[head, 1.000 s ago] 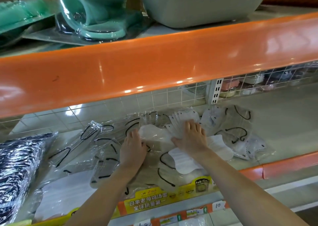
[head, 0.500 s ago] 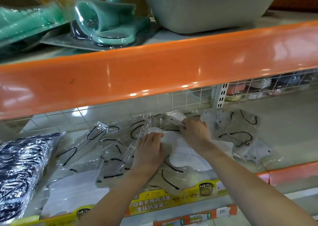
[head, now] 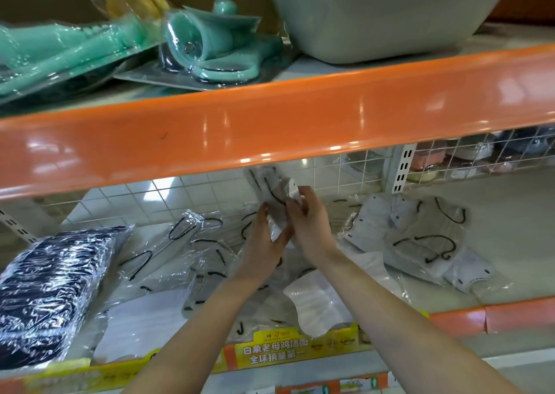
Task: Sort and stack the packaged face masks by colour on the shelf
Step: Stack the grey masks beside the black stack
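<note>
Both hands hold up a bunch of packaged grey masks with black ear loops [head: 274,194] above the lower shelf [head: 510,225]. My left hand [head: 264,243] grips the bunch from the left and below. My right hand [head: 310,224] grips it from the right, fingers curled over the top. Loose grey masks in clear wrap [head: 186,249] lie scattered on the shelf to the left. Another heap of grey and white masks [head: 420,237] lies to the right. A white mask packet [head: 318,303] sits near the front edge under my right forearm.
A dark blue wrapped stack [head: 51,288] lies at the shelf's left end. The orange beam [head: 270,123] of the upper shelf hangs low over the hands. Above it sit teal packaged goods [head: 210,45] and a grey tub [head: 384,12]. A wire grid [head: 480,153] backs the shelf.
Both hands have lifted off the pile and come together, raising a gathered bunch of grey masks toward the orange beam. The camera has moved closer.
</note>
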`<state>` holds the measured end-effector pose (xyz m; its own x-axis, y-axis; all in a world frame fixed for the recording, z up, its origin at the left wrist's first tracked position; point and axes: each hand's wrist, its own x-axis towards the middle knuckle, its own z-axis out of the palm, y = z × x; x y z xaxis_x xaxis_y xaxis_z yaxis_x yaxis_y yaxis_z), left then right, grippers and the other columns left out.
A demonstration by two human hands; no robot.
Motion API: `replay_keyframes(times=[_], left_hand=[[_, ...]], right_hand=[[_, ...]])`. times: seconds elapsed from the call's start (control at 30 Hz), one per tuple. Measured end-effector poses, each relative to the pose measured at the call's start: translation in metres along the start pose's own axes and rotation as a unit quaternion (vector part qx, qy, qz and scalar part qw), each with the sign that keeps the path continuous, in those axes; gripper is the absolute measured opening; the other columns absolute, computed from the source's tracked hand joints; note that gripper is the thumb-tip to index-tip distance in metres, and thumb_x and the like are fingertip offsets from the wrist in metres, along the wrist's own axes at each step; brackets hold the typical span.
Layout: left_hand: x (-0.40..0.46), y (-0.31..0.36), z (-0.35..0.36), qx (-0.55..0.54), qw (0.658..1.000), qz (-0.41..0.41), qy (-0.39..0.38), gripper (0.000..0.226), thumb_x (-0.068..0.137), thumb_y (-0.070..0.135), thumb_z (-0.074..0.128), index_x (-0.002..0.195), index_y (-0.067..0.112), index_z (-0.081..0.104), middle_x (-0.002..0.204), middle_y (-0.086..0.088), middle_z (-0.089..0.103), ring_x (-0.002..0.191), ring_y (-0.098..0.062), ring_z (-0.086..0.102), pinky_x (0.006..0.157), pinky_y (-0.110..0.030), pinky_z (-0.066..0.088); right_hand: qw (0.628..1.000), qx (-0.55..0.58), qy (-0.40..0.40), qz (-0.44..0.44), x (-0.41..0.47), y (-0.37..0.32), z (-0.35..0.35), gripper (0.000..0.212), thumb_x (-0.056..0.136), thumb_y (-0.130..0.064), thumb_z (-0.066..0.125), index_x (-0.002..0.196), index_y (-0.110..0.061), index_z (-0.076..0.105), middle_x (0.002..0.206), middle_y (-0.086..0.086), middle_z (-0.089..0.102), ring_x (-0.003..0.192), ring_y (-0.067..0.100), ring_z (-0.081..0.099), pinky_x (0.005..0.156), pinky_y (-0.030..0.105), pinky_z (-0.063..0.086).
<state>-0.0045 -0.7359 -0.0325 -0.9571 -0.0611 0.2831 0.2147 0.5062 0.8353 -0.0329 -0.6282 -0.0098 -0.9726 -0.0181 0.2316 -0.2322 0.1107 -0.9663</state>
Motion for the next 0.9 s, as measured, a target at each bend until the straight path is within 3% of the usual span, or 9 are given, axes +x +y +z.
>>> replay_keyframes(times=[0.1, 0.2, 0.3, 0.4, 0.47, 0.6, 0.7, 0.8, 0.9], left_hand=[[0.0, 0.003, -0.006, -0.029, 0.999, 0.015, 0.001, 0.056, 0.083, 0.006, 0.071, 0.126, 0.017, 0.036, 0.105, 0.014, 0.056, 0.097, 0.006, 0.058, 0.077, -0.007, 0.043], [0.004, -0.005, -0.012, -0.013, 1.0, 0.023, 0.002, 0.071, 0.076, 0.023, 0.076, 0.133, 0.017, 0.035, 0.115, -0.002, 0.058, 0.108, -0.016, 0.059, 0.086, -0.033, 0.051], [0.002, -0.012, -0.02, 0.129, 0.99, 0.042, 0.022, 0.084, 0.077, 0.011, 0.071, 0.147, 0.015, 0.026, 0.135, -0.009, 0.048, 0.122, -0.025, 0.049, 0.096, -0.042, 0.045], [-0.004, -0.017, -0.027, 0.292, 0.947, 0.13, 0.036, 0.072, 0.074, 0.002, 0.064, 0.139, 0.014, 0.038, 0.13, -0.011, 0.056, 0.113, -0.033, 0.056, 0.089, -0.047, 0.048], [-0.007, -0.021, -0.029, 0.367, 0.915, 0.166, 0.031, 0.07, 0.065, 0.0, 0.073, 0.127, 0.014, 0.045, 0.116, -0.009, 0.064, 0.1, -0.033, 0.063, 0.079, -0.045, 0.051], [-0.019, -0.03, -0.026, 0.427, 0.894, 0.134, 0.013, 0.061, 0.054, -0.007, 0.076, 0.111, 0.011, 0.061, 0.098, -0.006, 0.07, 0.082, -0.031, 0.068, 0.066, -0.04, 0.054], [-0.025, -0.031, -0.026, 0.448, 0.888, 0.097, 0.014, 0.054, 0.054, -0.008, 0.077, 0.103, 0.013, 0.066, 0.09, -0.004, 0.071, 0.075, -0.029, 0.068, 0.062, -0.039, 0.054], [-0.026, -0.033, -0.031, 0.452, 0.888, 0.082, 0.024, 0.047, 0.058, -0.006, 0.077, 0.1, 0.013, 0.068, 0.089, -0.004, 0.071, 0.077, -0.028, 0.068, 0.065, -0.039, 0.054], [-0.027, -0.038, -0.037, 0.471, 0.88, 0.054, 0.008, 0.041, 0.068, -0.001, 0.075, 0.105, 0.016, 0.068, 0.101, -0.005, 0.068, 0.098, -0.03, 0.064, 0.08, -0.044, 0.051]], right_hand=[[0.982, 0.161, -0.045, 0.087, -0.005, -0.003, 0.009, 0.016, 0.098, -0.016, 0.051, 0.11, -0.006, 0.05, 0.096, 0.014, 0.066, 0.089, 0.025, 0.067, 0.076, 0.039, 0.054], [0.957, 0.253, -0.093, 0.111, -0.011, -0.004, 0.011, 0.006, 0.098, -0.013, 0.05, 0.099, -0.009, 0.053, 0.08, 0.004, 0.062, 0.079, 0.017, 0.063, 0.069, 0.03, 0.05], [0.937, 0.292, -0.144, 0.126, -0.016, -0.003, 0.009, 0.015, 0.094, 0.001, 0.045, 0.097, -0.006, 0.057, 0.073, 0.003, 0.063, 0.074, 0.015, 0.062, 0.065, 0.025, 0.05], [0.956, 0.218, -0.162, 0.109, -0.02, 0.004, 0.007, 0.021, 0.092, 0.003, 0.047, 0.079, -0.004, 0.062, 0.072, -0.001, 0.068, 0.075, 0.011, 0.064, 0.076, 0.028, 0.053], [0.975, 0.147, -0.136, 0.1, -0.024, 0.013, 0.007, 0.028, 0.094, -0.003, 0.052, 0.069, -0.01, 0.062, 0.065, -0.005, 0.065, 0.066, 0.007, 0.061, 0.071, 0.027, 0.048], [0.991, -0.028, -0.097, 0.083, -0.033, 0.037, 0.002, 0.044, 0.091, -0.023, 0.06, 0.049, -0.027, 0.05, 0.048, -0.015, 0.048, 0.048, 0.004, 0.043, 0.056, 0.028, 0.034], [0.982, -0.119, -0.116, 0.084, -0.037, 0.044, -0.005, 0.028, 0.087, -0.041, 0.064, 0.068, -0.021, 0.063, 0.065, -0.009, 0.065, 0.059, 0.008, 0.06, 0.059, 0.028, 0.044], [0.961, -0.222, -0.146, 0.078, -0.036, 0.051, -0.008, 0.044, 0.078, -0.055, 0.064, 0.101, -0.017, 0.066, 0.097, -0.003, 0.066, 0.089, 0.012, 0.062, 0.078, 0.029, 0.051], [0.96, -0.257, -0.087, 0.072, -0.035, 0.057, -0.013, 0.024, 0.09, -0.026, 0.059, 0.107, -0.009, 0.057, 0.105, 0.005, 0.057, 0.099, 0.022, 0.056, 0.075, 0.026, 0.04]])
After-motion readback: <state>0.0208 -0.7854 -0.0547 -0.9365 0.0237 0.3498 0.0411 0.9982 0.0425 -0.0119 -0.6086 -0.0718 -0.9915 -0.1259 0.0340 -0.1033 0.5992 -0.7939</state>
